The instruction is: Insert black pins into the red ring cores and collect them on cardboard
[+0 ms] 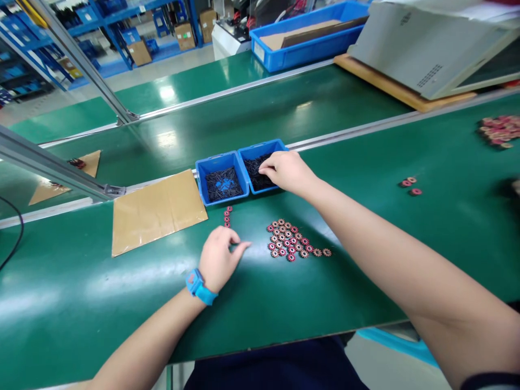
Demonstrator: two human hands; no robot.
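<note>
Because the tabletop [81,303] looks slick, loose parts on it could slide if the right forearm [357,233], slanting in from lower right, swings low. At upper centre, the left bin [226,199] and right bin [260,148] stand side by side; a wrist catching a rim could shift one and spill pins [215,179]. The right hand [286,170], fingertips drawn together over the right bin, could scatter strays by scooping too many. Near the centre, the left hand [219,257] is half-curled, thumb apart; a careless turn could break up the row of discs [226,219] just above it.

At the right edge, a reddish heap [501,130] is blurred. The row's lower end lies close to the left hand, which may hide more; the disc cluster [291,249] shows plainly right of it. I cannot tell whether either hand holds anything. The blue bits [225,185] among the left bin's pins are too small to identify.
</note>
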